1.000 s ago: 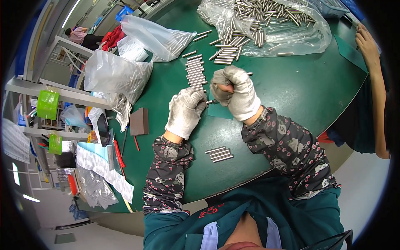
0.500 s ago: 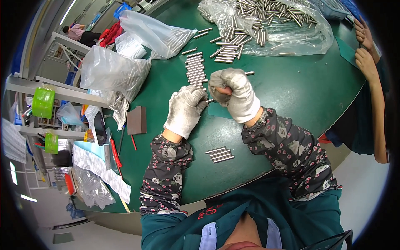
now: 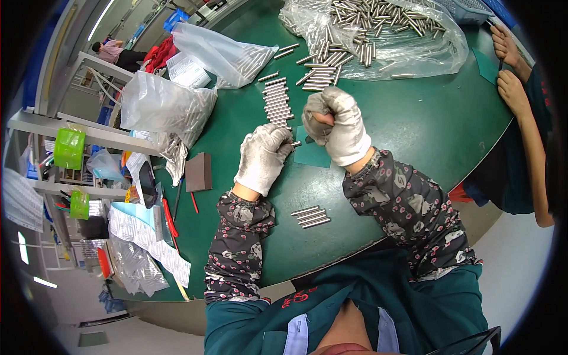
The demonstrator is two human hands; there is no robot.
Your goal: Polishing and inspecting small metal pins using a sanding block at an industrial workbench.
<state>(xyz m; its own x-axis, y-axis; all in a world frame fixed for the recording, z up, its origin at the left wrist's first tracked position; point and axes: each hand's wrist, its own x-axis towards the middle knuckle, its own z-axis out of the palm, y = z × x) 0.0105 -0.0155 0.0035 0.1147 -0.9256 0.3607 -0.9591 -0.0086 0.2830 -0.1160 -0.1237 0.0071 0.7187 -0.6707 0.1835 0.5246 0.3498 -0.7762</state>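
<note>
My left hand (image 3: 262, 158), in a worn white glove, is closed around a metal pin (image 3: 296, 144) whose end sticks out to the right. Just to its right, my right hand (image 3: 338, 125) is gloved too, with a bare fingertip showing. Its fingers are curled shut, and what they hold is hidden. Under it lies a green sheet (image 3: 313, 155). Beyond my left hand runs a column of metal pins (image 3: 277, 102) side by side. Nearer to me, several pins (image 3: 310, 217) lie in a small group.
Loose pins (image 3: 378, 18) fill an open plastic bag (image 3: 408, 56) at the back. Bags of pins (image 3: 168, 103) stand at the left, near a brown block (image 3: 198, 172), red-handled tool (image 3: 168, 216) and papers (image 3: 142, 234). A co-worker's hands (image 3: 512, 89) are at the right edge.
My right hand has shifted slightly to the right and turned a little. A pin that stuck out beyond its right side no longer shows. My left hand keeps its pin.
</note>
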